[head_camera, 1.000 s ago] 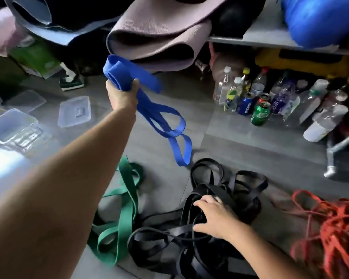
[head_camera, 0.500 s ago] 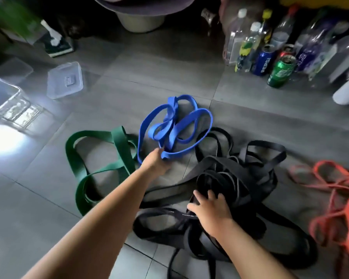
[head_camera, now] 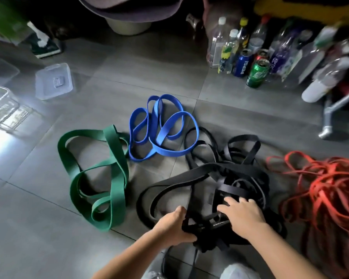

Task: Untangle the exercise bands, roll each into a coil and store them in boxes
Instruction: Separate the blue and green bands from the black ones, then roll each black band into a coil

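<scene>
Left hand has dropped the blue band and now clenches black bands.
Right hand rests spread on that tangle; blue lies loose, uncoiled, just beyond it, freed.

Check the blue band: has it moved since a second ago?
Yes. The blue band went from being held up in the left hand to lying loose on the floor tiles, between the green band and the black tangle.

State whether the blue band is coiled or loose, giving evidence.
Loose. The blue band sprawls on the floor in open overlapping loops, not a tight roll, and no hand touches it.
</scene>
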